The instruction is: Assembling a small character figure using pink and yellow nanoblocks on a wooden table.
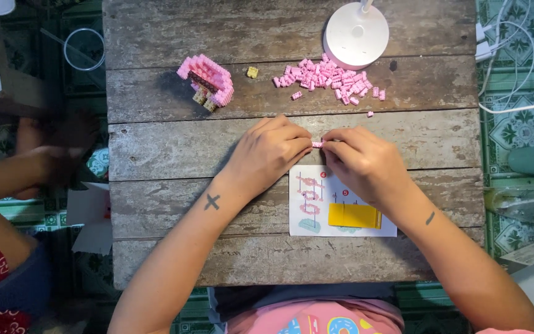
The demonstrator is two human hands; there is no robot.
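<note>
2 hands (267, 151) (366, 158), fingers on 1 pink piece (317, 144); 1 instruction sheet (307, 204) beneath.

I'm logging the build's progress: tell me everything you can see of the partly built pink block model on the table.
The pink block model is a small, unfinished build of tiny plastic-looking bricks: stepped pink walls curving around a dark brown inner band, with a few tan blocks at its lower edge. It lies tilted on the weathered wooden table, up and left of both hands. Nothing touches it; a single yellow block sits just to its right, apart from it.
</note>
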